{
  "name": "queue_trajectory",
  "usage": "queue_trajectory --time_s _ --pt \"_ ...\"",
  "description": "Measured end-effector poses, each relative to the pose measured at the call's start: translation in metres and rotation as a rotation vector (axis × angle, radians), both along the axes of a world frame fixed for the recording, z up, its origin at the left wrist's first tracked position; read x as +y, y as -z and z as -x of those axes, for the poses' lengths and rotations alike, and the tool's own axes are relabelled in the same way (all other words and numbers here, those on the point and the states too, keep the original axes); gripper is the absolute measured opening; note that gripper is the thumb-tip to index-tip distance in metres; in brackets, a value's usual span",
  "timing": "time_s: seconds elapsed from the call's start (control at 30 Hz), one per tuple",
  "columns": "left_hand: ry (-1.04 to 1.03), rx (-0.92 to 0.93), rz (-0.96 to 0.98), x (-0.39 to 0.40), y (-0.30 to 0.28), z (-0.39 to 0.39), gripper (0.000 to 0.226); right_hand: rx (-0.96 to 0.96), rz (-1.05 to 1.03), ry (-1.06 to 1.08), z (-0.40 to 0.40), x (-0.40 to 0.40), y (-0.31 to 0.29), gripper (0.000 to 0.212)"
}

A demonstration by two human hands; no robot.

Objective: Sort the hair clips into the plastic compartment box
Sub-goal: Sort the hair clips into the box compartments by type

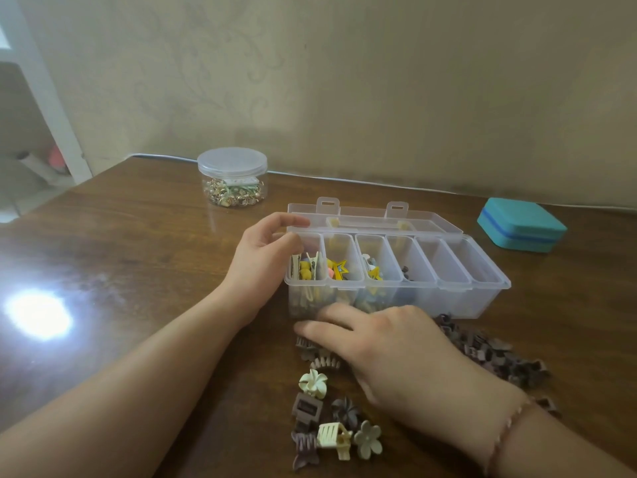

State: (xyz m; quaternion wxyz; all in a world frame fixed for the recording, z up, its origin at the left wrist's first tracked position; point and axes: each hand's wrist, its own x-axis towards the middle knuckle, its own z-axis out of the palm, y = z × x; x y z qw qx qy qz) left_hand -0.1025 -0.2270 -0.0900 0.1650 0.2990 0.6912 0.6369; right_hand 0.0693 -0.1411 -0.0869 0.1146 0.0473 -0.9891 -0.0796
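1. Clips (331, 429) lie loose on the table (138, 236) in the lower middle of the frame: cream and grey flower shapes, a brown square one, a cream claw, a mauve butterfly shape.
2. A second heap of small dark clips (493, 353) trails toward the right edge, just below the box.
3. The clear box (482, 298) sits at centre, its lid (375, 219) folded back behind it; six compartments run left to right.
4. The three left compartments hold coloured clips, the fourth a few dark ones; the two on the right look bare.
5. The left hand (262, 260) grips the box's left end, fingers curled over the rim.
6. The right hand (389, 343) lies palm down over the loose clips just in front of the box, fingers extended and loosely spread; whether it holds any I cannot tell.
7. A lidded round jar (232, 177) of small trinkets stands at upper left of the table.
8. A teal case (520, 229) rests at right, apart from the box.
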Motion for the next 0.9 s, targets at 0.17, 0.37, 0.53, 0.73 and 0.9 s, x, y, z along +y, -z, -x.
queue_trajectory --time_s 0.17,0.37,0.53,0.73,0.9 --pt "-0.013 0.011 0.002 0.0 0.0 0.0 0.034 0.039 0.044 0.007 0.0 0.006 -0.004 0.055" --pt "-0.023 0.012 0.009 0.0 -0.001 0.001 0.035 -0.001 0.104 0.138 -0.016 0.008 -0.019 0.033" --pt "-0.005 0.0 0.011 0.0 -0.001 0.0 0.033 0.011 0.204 0.107 -0.018 0.011 -0.025 0.036" --pt "0.002 -0.017 0.015 -0.001 -0.002 0.001 0.034 0.478 0.494 0.115 -0.029 0.035 -0.044 0.018" --pt "-0.021 -0.017 0.01 0.0 -0.003 -0.001 0.032 0.41 0.415 0.354 -0.027 0.058 -0.033 0.024"
